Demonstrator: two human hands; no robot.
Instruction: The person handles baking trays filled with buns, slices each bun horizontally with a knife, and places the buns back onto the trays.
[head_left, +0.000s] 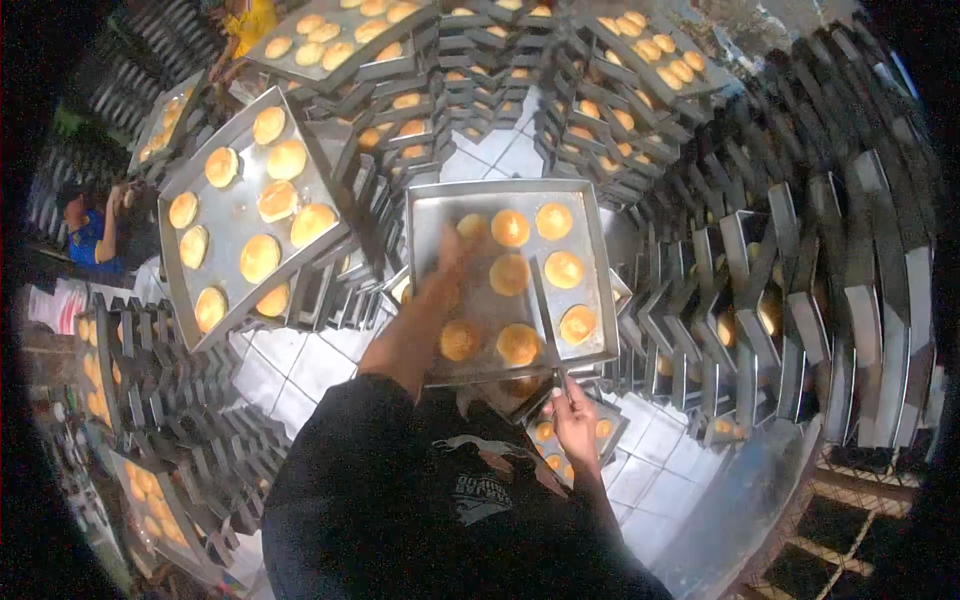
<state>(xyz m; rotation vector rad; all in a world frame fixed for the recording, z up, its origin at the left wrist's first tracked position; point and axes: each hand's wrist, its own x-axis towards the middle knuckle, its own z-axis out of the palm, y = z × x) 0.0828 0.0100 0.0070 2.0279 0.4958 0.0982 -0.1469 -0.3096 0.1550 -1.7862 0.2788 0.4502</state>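
A metal baking tray point(425, 205) lies in front of me with several round golden buns point(510, 228) on it. My left hand point(458, 252) reaches over the left part of this tray, close to a bun point(472, 228) near the far edge. Motion smears its fingers, so whether it grips that bun is unclear. At the near edge, my right hand point(574, 415) is closed around the handle of a long, narrow metal blade point(545, 305), like a knife or spatula. The blade lies across the tray, pointing away from me, between two columns of buns.
Another tray of buns point(330, 190) sits tilted at the left. Stacks of metal trays point(780, 300) surround me, many holding buns. White floor tiles point(495, 150) show between stacks. A person in blue point(95, 235) is at the far left; someone in yellow point(250, 25) is farther back.
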